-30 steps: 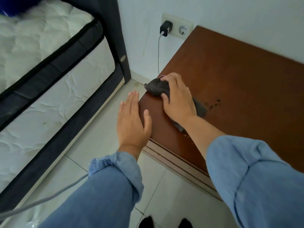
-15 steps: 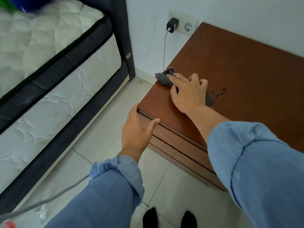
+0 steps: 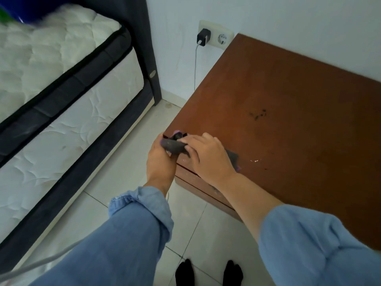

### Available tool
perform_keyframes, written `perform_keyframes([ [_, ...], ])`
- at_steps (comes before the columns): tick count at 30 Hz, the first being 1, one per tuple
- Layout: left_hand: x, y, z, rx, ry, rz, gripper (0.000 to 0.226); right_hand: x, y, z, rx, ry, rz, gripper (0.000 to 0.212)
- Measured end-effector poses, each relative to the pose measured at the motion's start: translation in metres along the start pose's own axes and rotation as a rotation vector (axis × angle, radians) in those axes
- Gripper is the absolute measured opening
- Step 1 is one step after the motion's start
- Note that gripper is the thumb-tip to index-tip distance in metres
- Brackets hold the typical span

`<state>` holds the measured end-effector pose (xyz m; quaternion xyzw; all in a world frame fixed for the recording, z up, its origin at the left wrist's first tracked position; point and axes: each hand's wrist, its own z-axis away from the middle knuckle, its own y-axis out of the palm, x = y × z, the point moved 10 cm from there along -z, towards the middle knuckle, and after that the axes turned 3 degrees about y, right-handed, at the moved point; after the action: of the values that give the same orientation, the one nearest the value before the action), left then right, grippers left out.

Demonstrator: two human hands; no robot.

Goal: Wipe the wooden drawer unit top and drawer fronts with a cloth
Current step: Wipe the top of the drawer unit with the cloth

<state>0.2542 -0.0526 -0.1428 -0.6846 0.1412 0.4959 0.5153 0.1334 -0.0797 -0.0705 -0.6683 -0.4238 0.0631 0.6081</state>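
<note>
The brown wooden drawer unit (image 3: 288, 96) fills the right side, its drawer fronts (image 3: 191, 182) showing below the front left corner. A dark grey cloth (image 3: 174, 146) with a purple edge lies bunched over that corner. My left hand (image 3: 159, 162) grips the cloth's left end from beside the corner. My right hand (image 3: 208, 156) lies on top of the cloth, fingers curled round it. A dark smudge (image 3: 257, 114) and small white specks (image 3: 255, 161) mark the top.
A bed with a white mattress (image 3: 61, 96) and dark frame stands at the left. A wall socket (image 3: 216, 36) holds a black charger (image 3: 203, 37) with a cable hanging down. White floor tiles (image 3: 127, 153) lie between bed and unit. My feet (image 3: 208, 273) are below.
My right hand has drawn the cloth back along the top to the front left corner. My left hand rose from the corner's side and took hold of the cloth's end.
</note>
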Motion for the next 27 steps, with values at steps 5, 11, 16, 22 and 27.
perform_keyframes([
  [5, -0.044, -0.002, 0.006, 0.074, 0.276, -0.335, 0.084, -0.056, -0.071, -0.013, -0.128, 0.326, -0.171, 0.031],
  [11, -0.1, 0.033, 0.028, 0.327, 0.717, -0.651, 0.102, -0.146, -0.115, -0.034, -0.12, 0.495, -0.032, 0.031],
  [16, -0.11, 0.054, 0.038, 0.336, 0.774, -0.68, 0.102, -0.209, -0.092, -0.015, -0.099, 0.723, -0.016, 0.031],
  [22, -0.108, 0.058, 0.031, 0.358, 0.741, -0.653, 0.11, -0.185, -0.071, 0.009, -0.14, 0.641, 0.076, 0.033],
  [27, -0.109, 0.062, 0.031, 0.382, 0.714, -0.698, 0.113, -0.119, -0.055, 0.049, -0.068, 0.459, 0.082, 0.032],
])
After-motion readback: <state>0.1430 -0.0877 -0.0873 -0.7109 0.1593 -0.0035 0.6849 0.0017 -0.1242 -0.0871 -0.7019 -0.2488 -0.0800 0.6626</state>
